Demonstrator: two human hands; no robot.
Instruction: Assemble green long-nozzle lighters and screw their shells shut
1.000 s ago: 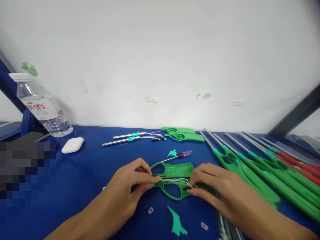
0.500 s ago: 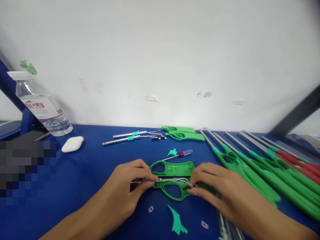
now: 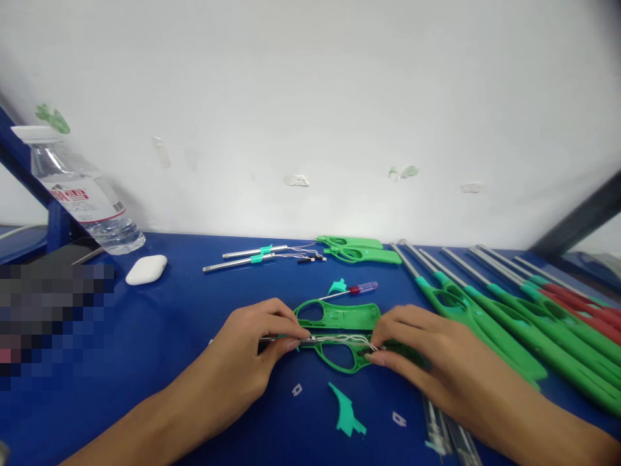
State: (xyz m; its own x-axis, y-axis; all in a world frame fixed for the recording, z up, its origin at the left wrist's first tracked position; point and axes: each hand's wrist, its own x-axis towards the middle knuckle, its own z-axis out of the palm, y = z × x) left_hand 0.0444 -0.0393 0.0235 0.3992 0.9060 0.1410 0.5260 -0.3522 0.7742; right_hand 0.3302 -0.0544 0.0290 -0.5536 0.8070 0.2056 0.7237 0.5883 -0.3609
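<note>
My left hand [image 3: 269,340] pinches a thin metal lighter tube [image 3: 269,338] at its inner end, over the near green lighter shell half [image 3: 339,366]. White wires [image 3: 347,338] run from the tube towards the right. With closed fingers, my right hand [image 3: 405,340] grips the wires' far end, where a small dark part partly shows. The second green shell half [image 3: 342,316] lies just behind, its hollow side up. A turquoise trigger piece [image 3: 345,411] and two small pale clips [image 3: 297,389] lie in front of the shells.
A screwdriver [image 3: 361,288] lies behind the shells. Farther back are two wired metal tubes [image 3: 240,261] and green shells [image 3: 363,255]. Several long lighters [image 3: 490,317] fill the right side. A water bottle [image 3: 87,200], white earbud case [image 3: 147,270] and blurred dark object [image 3: 48,291] stand left.
The view has shifted slightly, so things sit a little higher and to the right. Both hands keep their grip on the tube and wires.
</note>
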